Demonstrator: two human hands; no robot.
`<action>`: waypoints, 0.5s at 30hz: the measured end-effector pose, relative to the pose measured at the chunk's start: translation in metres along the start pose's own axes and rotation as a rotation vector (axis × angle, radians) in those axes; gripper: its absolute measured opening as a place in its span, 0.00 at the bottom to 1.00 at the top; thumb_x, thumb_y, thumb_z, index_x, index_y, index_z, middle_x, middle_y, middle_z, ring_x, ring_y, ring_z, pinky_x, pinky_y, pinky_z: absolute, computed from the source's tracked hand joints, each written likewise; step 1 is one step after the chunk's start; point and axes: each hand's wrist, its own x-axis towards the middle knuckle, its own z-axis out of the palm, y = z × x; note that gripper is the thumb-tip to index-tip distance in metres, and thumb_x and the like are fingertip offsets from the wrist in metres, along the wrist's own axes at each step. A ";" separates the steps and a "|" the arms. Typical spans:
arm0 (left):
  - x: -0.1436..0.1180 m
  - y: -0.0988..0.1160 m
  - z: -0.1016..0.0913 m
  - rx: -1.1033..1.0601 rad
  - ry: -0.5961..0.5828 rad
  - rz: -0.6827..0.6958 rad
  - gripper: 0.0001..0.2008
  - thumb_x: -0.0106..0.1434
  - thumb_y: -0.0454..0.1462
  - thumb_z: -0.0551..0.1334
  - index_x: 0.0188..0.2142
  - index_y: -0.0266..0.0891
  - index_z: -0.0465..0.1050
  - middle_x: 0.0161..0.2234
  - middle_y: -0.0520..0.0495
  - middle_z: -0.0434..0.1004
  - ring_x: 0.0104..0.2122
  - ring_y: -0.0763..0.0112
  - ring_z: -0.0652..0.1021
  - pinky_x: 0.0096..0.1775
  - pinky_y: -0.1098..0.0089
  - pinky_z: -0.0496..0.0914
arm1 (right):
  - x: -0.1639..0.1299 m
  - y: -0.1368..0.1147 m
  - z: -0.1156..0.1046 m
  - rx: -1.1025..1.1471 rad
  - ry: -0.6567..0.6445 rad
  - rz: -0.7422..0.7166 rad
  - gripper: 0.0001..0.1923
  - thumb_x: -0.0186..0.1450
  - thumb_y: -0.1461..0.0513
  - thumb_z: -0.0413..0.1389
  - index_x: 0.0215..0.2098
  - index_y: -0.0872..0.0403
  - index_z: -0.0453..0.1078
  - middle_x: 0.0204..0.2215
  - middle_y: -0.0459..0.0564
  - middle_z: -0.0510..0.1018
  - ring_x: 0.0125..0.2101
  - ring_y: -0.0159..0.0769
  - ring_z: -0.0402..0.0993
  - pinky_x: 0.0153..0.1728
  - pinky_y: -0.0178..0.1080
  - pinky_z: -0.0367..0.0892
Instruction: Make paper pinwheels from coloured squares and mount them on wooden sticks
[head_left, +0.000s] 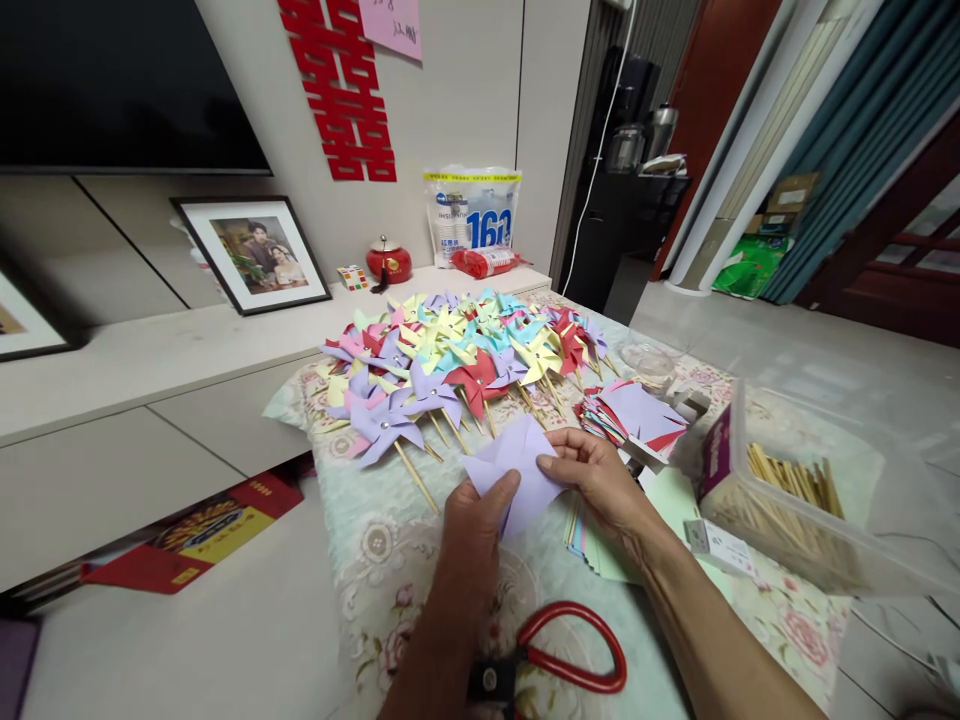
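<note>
Both hands hold one lilac paper square (517,462) above a floral tablecloth (375,560). My left hand (472,540) pinches its lower left part with thumb on top. My right hand (596,480) grips its right edge, fingers curled over a fold. Just beyond lies a big pile of finished paper pinwheels (457,360) on wooden sticks, in purple, yellow, blue, pink and red. A stack of cut coloured squares (637,415) sits to the right of the paper.
A clear plastic box of wooden sticks (795,490) stands at the right. Red-handled scissors (574,650) lie near my left wrist. Pastel sheets (592,550) lie under my right forearm. A low cabinet with a framed photo (255,255) runs along the left.
</note>
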 end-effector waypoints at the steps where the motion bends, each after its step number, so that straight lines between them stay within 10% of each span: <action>1: 0.001 0.000 0.000 -0.002 -0.003 -0.014 0.23 0.50 0.38 0.73 0.46 0.32 0.78 0.34 0.43 0.84 0.35 0.58 0.82 0.36 0.65 0.73 | 0.000 0.000 -0.001 -0.005 -0.033 0.013 0.19 0.45 0.59 0.74 0.33 0.56 0.77 0.25 0.46 0.83 0.23 0.32 0.77 0.28 0.34 0.71; 10: 0.004 0.008 -0.003 -0.176 0.016 -0.017 0.24 0.57 0.51 0.67 0.45 0.37 0.77 0.38 0.45 0.81 0.30 0.68 0.77 0.26 0.71 0.68 | 0.005 0.012 0.006 0.139 0.124 -0.084 0.20 0.44 0.60 0.74 0.34 0.56 0.78 0.27 0.48 0.85 0.25 0.32 0.78 0.31 0.34 0.71; 15: 0.001 -0.002 -0.004 -0.121 -0.067 -0.014 0.19 0.49 0.37 0.75 0.40 0.37 0.77 0.34 0.50 0.78 0.30 0.74 0.75 0.31 0.73 0.68 | 0.004 0.017 0.017 0.241 0.191 -0.117 0.20 0.43 0.61 0.75 0.33 0.55 0.77 0.28 0.48 0.85 0.27 0.34 0.79 0.33 0.36 0.73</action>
